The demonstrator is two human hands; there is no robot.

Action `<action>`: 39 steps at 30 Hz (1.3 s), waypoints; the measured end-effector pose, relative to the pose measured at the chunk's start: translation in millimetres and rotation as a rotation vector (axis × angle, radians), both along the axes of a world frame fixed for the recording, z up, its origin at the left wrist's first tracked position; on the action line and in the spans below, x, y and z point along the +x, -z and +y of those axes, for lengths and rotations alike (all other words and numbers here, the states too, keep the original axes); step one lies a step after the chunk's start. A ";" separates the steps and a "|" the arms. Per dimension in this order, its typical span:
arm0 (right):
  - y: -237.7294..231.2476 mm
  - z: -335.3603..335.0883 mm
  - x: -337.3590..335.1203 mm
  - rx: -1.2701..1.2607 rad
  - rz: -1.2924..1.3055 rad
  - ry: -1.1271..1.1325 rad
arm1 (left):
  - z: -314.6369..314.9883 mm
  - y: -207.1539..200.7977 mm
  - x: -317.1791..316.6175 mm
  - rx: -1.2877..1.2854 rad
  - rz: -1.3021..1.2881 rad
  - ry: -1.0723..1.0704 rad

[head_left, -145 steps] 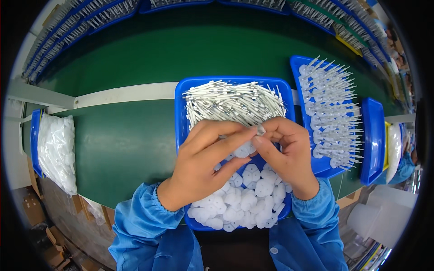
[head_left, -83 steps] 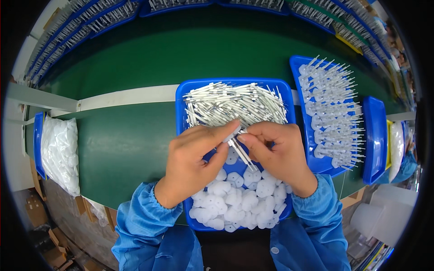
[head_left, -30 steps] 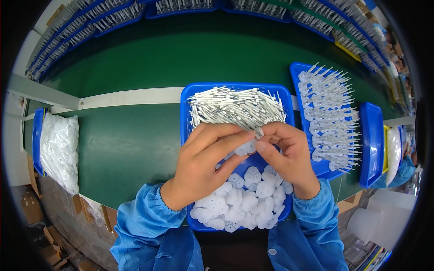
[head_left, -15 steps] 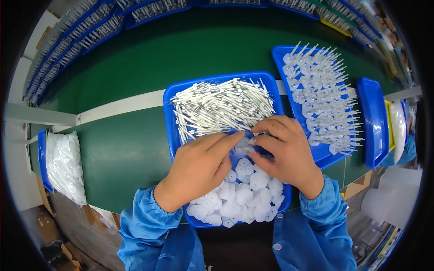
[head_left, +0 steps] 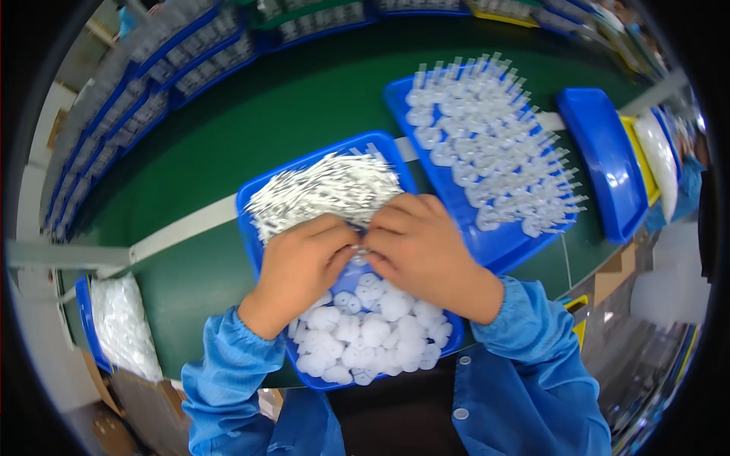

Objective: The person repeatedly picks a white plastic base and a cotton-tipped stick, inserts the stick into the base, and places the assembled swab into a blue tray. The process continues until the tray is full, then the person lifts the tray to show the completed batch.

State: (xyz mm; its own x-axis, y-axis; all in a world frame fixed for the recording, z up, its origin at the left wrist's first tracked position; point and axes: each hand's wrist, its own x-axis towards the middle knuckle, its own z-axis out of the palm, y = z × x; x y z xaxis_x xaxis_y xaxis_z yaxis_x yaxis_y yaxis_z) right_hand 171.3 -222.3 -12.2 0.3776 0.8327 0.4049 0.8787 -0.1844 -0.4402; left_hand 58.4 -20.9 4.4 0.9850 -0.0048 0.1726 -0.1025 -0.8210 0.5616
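Observation:
My left hand [head_left: 303,260] and my right hand [head_left: 422,247] meet fingertip to fingertip over a blue tray [head_left: 248,228]. Both are closed in a pinch around a small clear plastic piece [head_left: 359,259], mostly hidden by the fingers and blurred. Just beyond the fingers, thin white sticks [head_left: 323,188] with dark parts fill the far half of this tray. Nearer to me, under the wrists, lies a heap of translucent white plastic discs [head_left: 365,330] with small holes.
To the right, a second blue tray [head_left: 487,247] carries rows of clear discs with upright stems [head_left: 487,152]. Beyond it stands another blue tray [head_left: 604,163]. Filled blue trays [head_left: 160,83] are stacked far left. A bag of white parts [head_left: 125,327] sits at the green table's left end.
The view has shifted, so the trays appear tilted and further left. My left fingers have curled in from a stretched pose, and both hands' fingertips have come together around the clear piece.

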 end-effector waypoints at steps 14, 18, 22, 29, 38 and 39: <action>-36.1 -167.9 -19.0 -0.066 0.084 0.789 | -22.3 -44.9 -2.4 -0.056 0.050 0.089; -17.9 -172.3 -0.9 -0.121 0.041 0.860 | -40.5 -49.0 22.7 0.075 0.012 0.215; -13.7 -168.9 1.3 -0.171 -0.059 0.882 | -26.5 -58.1 14.1 0.193 0.073 0.165; -28.3 -168.5 -35.5 -0.088 -0.093 0.786 | 2.0 -50.5 -37.8 0.295 0.213 0.007; -25.9 -3.6 -6.8 -0.016 -0.268 0.082 | 7.4 -28.8 -39.6 -0.053 0.008 -0.158; -14.0 9.9 -1.0 -0.056 -0.308 0.073 | 7.7 -33.1 -36.8 -0.159 0.030 -0.202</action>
State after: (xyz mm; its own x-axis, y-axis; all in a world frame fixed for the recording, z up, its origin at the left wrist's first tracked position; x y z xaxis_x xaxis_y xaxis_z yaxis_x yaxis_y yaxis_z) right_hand 170.3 -212.4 1.8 0.3035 0.8323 0.4639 0.9528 -0.2679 -0.1428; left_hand 21.5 -13.2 37.5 0.9680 0.2170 0.1261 0.0732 -0.7246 0.6853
